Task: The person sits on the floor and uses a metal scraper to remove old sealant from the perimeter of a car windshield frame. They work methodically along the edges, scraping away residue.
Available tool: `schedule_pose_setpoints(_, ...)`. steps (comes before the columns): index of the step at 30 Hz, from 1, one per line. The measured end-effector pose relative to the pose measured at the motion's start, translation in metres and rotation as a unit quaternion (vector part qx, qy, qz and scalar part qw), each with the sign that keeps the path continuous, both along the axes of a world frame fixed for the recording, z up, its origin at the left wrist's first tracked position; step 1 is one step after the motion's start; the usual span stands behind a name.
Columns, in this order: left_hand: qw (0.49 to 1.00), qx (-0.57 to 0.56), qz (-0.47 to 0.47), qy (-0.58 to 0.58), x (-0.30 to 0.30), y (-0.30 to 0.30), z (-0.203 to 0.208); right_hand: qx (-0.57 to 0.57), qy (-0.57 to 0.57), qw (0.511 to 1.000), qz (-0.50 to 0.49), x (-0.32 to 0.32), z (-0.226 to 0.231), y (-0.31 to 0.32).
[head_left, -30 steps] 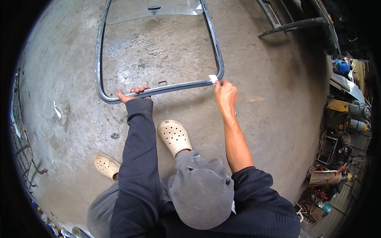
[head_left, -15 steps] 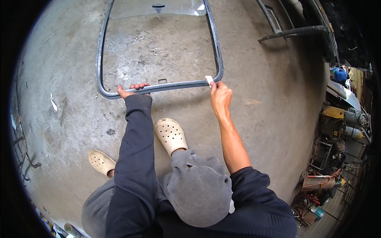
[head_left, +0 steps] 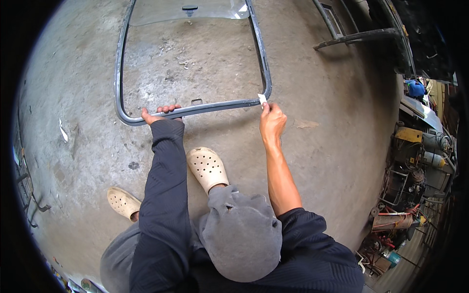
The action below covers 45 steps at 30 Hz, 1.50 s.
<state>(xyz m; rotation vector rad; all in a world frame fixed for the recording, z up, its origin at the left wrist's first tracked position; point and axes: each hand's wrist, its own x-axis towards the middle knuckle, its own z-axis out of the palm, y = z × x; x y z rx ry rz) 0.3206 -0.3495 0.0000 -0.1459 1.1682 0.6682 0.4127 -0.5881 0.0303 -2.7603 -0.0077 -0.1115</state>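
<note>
A grey window frame (head_left: 215, 108) with rounded corners stretches away from me above the concrete floor. Across its far part spans a clear glass pane (head_left: 161, 14) with a small dark latch. On the left of the near rail, my left hand (head_left: 163, 114) is closed around the frame, thumb nearer me and fingertips over the top. A small, flat white piece (head_left: 262, 99), perhaps folded paper or sandpaper, is pinched in my right hand (head_left: 272, 122). It touches the rail by the near right corner. My fingers hide its lower end.
My feet in beige clogs (head_left: 207, 166) are on the floor below the frame. A dark metal bar (head_left: 356, 38) juts in at upper right. Along the right side lie a yellow machine (head_left: 409, 136), gas cylinders and other clutter. Metal rods (head_left: 36, 202) stand at the left edge.
My right hand has slid the white piece a little rightward along the rail, toward the corner. My left hand keeps its hold on the frame. The whole view has shifted slightly.
</note>
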Motion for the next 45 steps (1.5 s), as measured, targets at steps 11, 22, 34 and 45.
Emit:
schedule_pose_setpoints(11,1.000,-0.001,0.003,-0.008,-0.003,0.003,-0.001,0.011,-0.006,0.999,0.045,-0.016,-0.004,0.008)
schedule_pose_setpoints(22,1.000,0.007,0.004,-0.005,0.000,0.000,0.000,-0.085,0.059,0.993,0.056,0.014,0.010,0.003)
schedule_pose_setpoints(34,1.000,0.010,0.002,-0.002,-0.001,0.004,-0.005,-0.031,0.058,0.997,0.035,0.017,-0.006,-0.002)
schedule_pose_setpoints(45,1.000,-0.002,0.008,0.000,0.001,0.000,-0.012,0.038,0.006,0.999,-0.024,0.002,-0.014,-0.004)
